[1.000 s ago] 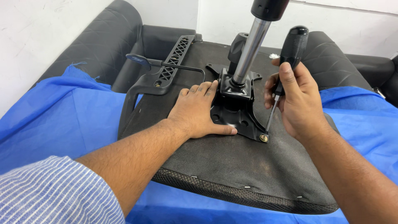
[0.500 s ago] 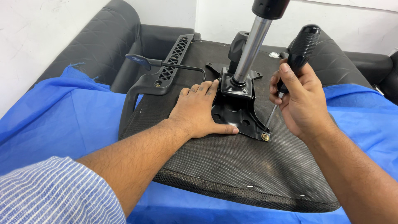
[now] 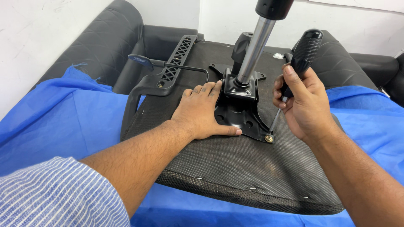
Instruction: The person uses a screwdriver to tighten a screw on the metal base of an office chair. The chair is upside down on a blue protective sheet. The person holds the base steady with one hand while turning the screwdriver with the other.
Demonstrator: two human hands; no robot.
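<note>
Screwdriver (image 3: 299, 63) in our right hand (image 3: 305, 105), fingers wrapped tight round its handle, tip on a screw (image 3: 268, 138) at the plate (image 3: 240, 115) corner below. Left hand (image 3: 202, 112) flat, fingers spread, pressing the seat (image 3: 235, 164) beside the plate. Gas column (image 3: 254, 46) stands upright between our hands.

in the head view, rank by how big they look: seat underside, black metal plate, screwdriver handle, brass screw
1. seat underside
2. black metal plate
3. screwdriver handle, partly hidden inside the right hand
4. brass screw
</note>
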